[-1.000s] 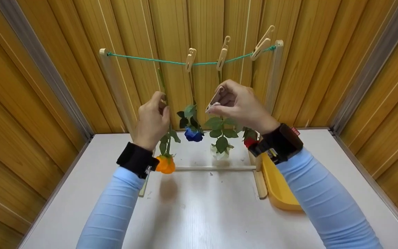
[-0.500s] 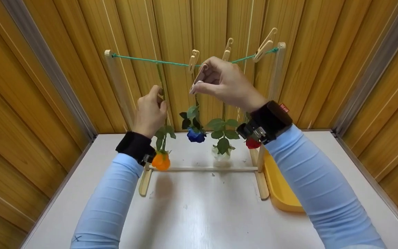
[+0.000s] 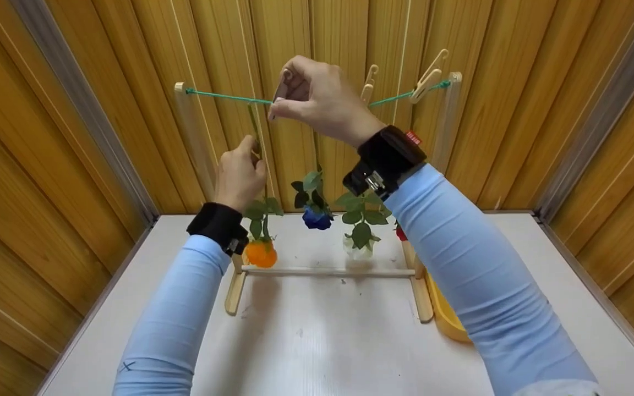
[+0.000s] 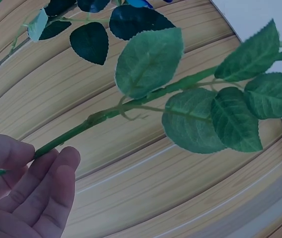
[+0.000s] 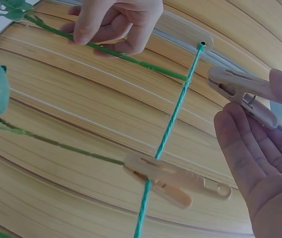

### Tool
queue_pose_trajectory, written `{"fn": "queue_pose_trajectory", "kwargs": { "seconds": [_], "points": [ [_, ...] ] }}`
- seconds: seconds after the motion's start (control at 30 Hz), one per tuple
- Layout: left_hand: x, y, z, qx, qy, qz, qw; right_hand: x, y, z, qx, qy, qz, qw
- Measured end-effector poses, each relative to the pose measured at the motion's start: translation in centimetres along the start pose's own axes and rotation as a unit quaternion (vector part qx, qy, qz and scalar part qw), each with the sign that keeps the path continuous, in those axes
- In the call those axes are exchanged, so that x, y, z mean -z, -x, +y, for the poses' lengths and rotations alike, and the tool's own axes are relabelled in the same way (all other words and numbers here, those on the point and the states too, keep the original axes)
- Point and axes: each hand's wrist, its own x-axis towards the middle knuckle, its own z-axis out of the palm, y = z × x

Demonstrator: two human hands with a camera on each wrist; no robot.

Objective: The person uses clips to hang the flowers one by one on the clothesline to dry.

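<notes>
My left hand [image 3: 241, 173] pinches the green stem of an orange artificial rose [image 3: 261, 254], which hangs bloom down. In the right wrist view, the stem's cut end [image 5: 181, 77] lies right at the green cord [image 5: 173, 119]. My right hand [image 3: 320, 102], raised at cord height, holds a beige clothespin [image 5: 243, 94] between thumb and fingers. The clothespin's tip points toward the cord, a little apart from the stem end. Beside it, another clothespin [image 5: 176, 176] clips the blue rose's stem to the cord; the head view hides that pin behind my right hand.
The cord spans two wooden posts [image 3: 191, 143]. A blue rose [image 3: 317, 218], a white rose [image 3: 359, 246] and a partly hidden red rose [image 3: 401, 233] hang along it. Clothespins [image 3: 427, 82] sit toward the right. A yellow tray [image 3: 449, 319] stands by the right foot.
My right hand has moved left and up with the clothespin, from before the white rose to the cord. My left hand has raised the orange rose slightly, its stem end now at the cord.
</notes>
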Motion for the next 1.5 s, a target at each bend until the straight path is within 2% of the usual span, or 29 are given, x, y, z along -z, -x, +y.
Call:
{"fn": "queue_pose_trajectory", "kwargs": {
  "seconds": [0.23,0.4,0.6,0.8,0.97,1.27,1.5],
  "points": [
    [0.0,-0.6,0.0,0.006,-0.013,-0.011,0.9998,-0.9,-2.5,-0.3,-0.014,0.035,0.01,0.9992],
    [0.0,-1.1,0.1,0.008,-0.024,-0.015,0.9996,-1.6,-3.8,-0.2,-0.028,0.037,0.036,0.9983],
    [-0.4,-1.5,0.4,0.015,-0.033,-0.032,0.9988,-2.1,-4.7,0.2,-0.05,0.031,0.073,0.9956],
    [-0.5,-1.7,0.5,0.005,-0.041,-0.028,0.9987,-2.3,-4.8,0.4,-0.075,0.063,0.093,0.9908],
    [-0.6,-1.7,0.5,0.012,-0.029,-0.03,0.999,-2.7,-4.9,0.3,-0.087,0.078,0.087,0.9894],
    [-0.6,-1.7,0.6,0.028,0.0,-0.035,0.999,-3.2,-4.9,0.3,-0.112,0.112,0.052,0.986],
    [-0.6,-1.7,1.3,0.034,0.024,-0.054,0.9977,-2.8,-4.9,0.7,-0.108,0.106,0.06,0.9866]
  ]
}}
